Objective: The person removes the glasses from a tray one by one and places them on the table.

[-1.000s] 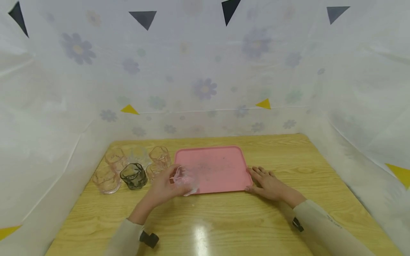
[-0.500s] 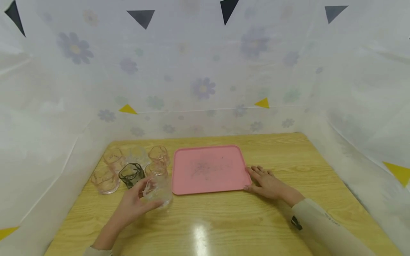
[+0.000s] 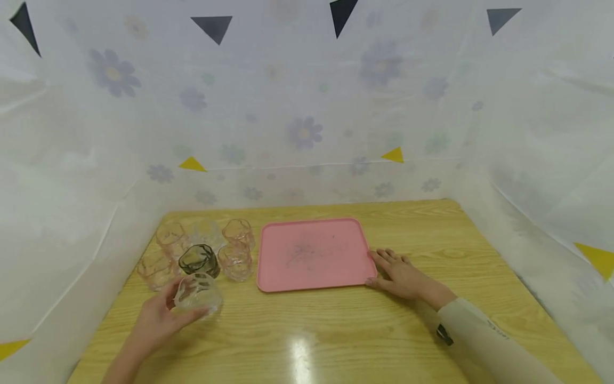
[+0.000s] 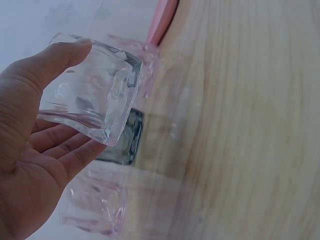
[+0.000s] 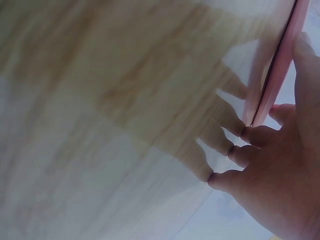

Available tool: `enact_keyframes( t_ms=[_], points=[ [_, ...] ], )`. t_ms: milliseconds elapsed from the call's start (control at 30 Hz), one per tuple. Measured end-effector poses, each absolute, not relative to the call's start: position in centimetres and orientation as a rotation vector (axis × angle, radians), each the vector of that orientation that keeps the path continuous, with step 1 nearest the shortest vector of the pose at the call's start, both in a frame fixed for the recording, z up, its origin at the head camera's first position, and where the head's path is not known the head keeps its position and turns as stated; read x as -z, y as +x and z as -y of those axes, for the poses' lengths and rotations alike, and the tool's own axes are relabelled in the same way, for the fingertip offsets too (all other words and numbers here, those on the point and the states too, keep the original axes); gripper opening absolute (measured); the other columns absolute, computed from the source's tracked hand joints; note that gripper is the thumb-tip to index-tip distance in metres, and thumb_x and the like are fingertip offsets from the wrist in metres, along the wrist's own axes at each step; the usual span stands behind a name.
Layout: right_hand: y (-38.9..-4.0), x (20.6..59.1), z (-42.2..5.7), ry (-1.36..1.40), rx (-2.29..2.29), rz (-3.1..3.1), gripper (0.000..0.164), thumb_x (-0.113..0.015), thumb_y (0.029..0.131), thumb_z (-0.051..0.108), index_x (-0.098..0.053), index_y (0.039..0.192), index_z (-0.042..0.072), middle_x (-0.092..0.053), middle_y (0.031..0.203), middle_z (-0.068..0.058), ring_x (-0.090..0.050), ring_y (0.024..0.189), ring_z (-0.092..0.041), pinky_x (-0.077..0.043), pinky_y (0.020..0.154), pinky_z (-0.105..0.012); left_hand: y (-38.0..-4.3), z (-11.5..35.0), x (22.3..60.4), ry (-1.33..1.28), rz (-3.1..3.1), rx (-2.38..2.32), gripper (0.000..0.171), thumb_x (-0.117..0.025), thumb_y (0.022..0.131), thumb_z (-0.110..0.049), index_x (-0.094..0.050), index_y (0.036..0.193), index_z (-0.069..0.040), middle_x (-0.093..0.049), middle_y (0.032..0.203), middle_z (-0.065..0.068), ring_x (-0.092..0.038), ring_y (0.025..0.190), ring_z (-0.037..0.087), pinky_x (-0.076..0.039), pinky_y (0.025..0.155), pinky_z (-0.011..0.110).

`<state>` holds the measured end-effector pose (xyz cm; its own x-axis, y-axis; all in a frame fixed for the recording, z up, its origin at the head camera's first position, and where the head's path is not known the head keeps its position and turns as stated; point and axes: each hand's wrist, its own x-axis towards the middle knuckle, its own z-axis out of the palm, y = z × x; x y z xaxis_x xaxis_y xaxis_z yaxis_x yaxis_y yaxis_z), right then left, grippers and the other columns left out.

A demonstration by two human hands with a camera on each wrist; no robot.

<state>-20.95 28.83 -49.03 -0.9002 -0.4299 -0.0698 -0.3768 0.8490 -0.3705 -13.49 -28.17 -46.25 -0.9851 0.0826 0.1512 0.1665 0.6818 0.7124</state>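
Note:
My left hand (image 3: 158, 320) holds a clear glass tumbler (image 3: 199, 296) between thumb and fingers, in front of the dark grey glass (image 3: 199, 261). In the left wrist view the clear tumbler (image 4: 95, 90) is gripped round its side, with space between it and the wooden tabletop. My right hand (image 3: 400, 274) lies at the right edge of the pink tray (image 3: 316, 256), its fingers extended. The right wrist view has the thumb and a finger at the tray's rim (image 5: 280, 65), while other fingertips touch the table.
Pink-tinted glasses (image 3: 235, 261) and another clear glass (image 3: 206, 233) stand grouped at the table's left, around the dark one. The tray bears only dark smudges. White patterned sheeting (image 3: 307, 106) encloses the back and sides of the wooden table (image 3: 355, 336).
My left hand has carried the clear tumbler leftward from over the tray's left edge to in front of the dark glass. The right hand has stayed at the tray's edge.

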Motion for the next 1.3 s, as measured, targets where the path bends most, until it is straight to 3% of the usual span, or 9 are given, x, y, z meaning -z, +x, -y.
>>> enact_keyframes(
  t_ms=[200,333,467,567,967,1033,1133,1200,1300],
  points=[
    [-21.0,49.1,-28.8,-0.629,0.536,-2.856,0.087,-0.055,0.105,0.06,-0.027,0.167,0.007,-0.028,0.169,-0.031,-0.023,0.156,-0.055,-0.02,0.118,-0.083,-13.5,29.4,46.7,-0.167,2.752,1.188,0.085,-0.093,0.082,-0.031,-0.05,0.15,-0.002,-0.062,0.142,0.029,-0.059,0.13,0.047,-0.04,0.089,-0.004],
    [-21.0,49.1,-28.8,-0.63,0.535,-2.852,0.087,-0.054,0.105,0.06,-0.026,0.168,0.007,-0.027,0.169,-0.031,-0.022,0.157,-0.055,-0.019,0.118,-0.083,-13.6,29.8,47.0,-0.175,2.734,1.179,0.087,-0.093,0.083,-0.028,-0.048,0.151,0.003,-0.061,0.141,0.035,-0.06,0.129,0.05,-0.039,0.087,-0.006],
    [-21.0,49.1,-28.7,-0.629,0.535,-2.854,0.087,-0.054,0.105,0.06,-0.026,0.168,0.007,-0.027,0.169,-0.03,-0.023,0.157,-0.054,-0.019,0.119,-0.082,-13.5,30.1,47.3,-0.174,2.712,1.177,0.084,-0.093,0.082,-0.026,-0.05,0.148,0.003,-0.063,0.137,0.035,-0.067,0.119,0.009,-0.04,0.087,-0.006],
    [-21.0,49.1,-28.7,-0.634,0.535,-2.861,0.087,-0.055,0.105,0.06,-0.027,0.167,0.007,-0.029,0.169,-0.03,-0.023,0.157,-0.054,-0.02,0.119,-0.082,-13.5,30.4,47.4,-0.176,2.692,1.192,0.081,-0.094,0.081,-0.024,-0.053,0.145,0.002,-0.065,0.135,0.034,-0.048,0.111,-0.022,-0.04,0.089,-0.006],
    [-21.3,49.0,-28.3,-0.648,0.54,-2.864,0.086,-0.055,0.105,0.06,-0.028,0.167,0.007,-0.029,0.169,-0.031,-0.023,0.157,-0.054,-0.021,0.118,-0.082,-13.3,31.0,48.0,-0.144,2.692,1.19,0.083,-0.092,0.083,-0.024,-0.049,0.148,0.004,-0.064,0.137,0.034,-0.039,0.109,-0.029,-0.036,0.089,-0.007],
    [-21.3,49.0,-28.3,-0.65,0.548,-2.857,0.087,-0.055,0.104,0.06,-0.028,0.167,0.007,-0.029,0.168,-0.031,-0.023,0.157,-0.055,-0.02,0.118,-0.082,-13.2,31.1,48.0,-0.151,2.686,1.209,0.084,-0.092,0.083,-0.022,-0.048,0.15,0.003,-0.062,0.139,0.034,-0.042,0.11,-0.027,-0.035,0.091,-0.007],
    [-21.3,48.8,-28.4,-0.642,0.548,-2.849,0.087,-0.056,0.104,0.06,-0.028,0.167,0.006,-0.029,0.168,-0.031,-0.024,0.156,-0.055,-0.02,0.119,-0.081,-13.1,31.1,47.9,-0.159,2.715,1.208,0.086,-0.092,0.084,-0.023,-0.046,0.152,0.002,-0.06,0.141,0.035,-0.064,0.12,0.001,-0.037,0.093,-0.005],
    [-21.3,48.4,-28.4,-0.651,0.549,-2.845,0.087,-0.056,0.104,0.059,-0.029,0.166,0.004,-0.03,0.167,-0.034,-0.026,0.155,-0.056,-0.022,0.119,-0.081,-13.2,31.1,47.3,-0.167,2.785,1.157,0.09,-0.091,0.085,-0.029,-0.042,0.155,0.0,-0.057,0.144,0.038,-0.067,0.127,0.03,-0.051,0.098,0.01],
    [-21.7,47.6,-28.3,-0.665,0.558,-2.855,0.083,-0.056,0.106,0.054,-0.03,0.164,-0.001,-0.032,0.165,-0.036,-0.029,0.153,-0.058,-0.025,0.117,-0.081,-13.3,31.5,45.5,-0.194,2.892,1.054,0.093,-0.085,0.091,-0.035,-0.034,0.159,0.003,-0.049,0.148,0.043,-0.053,0.131,0.062,-0.057,0.105,0.049]
  ],
)
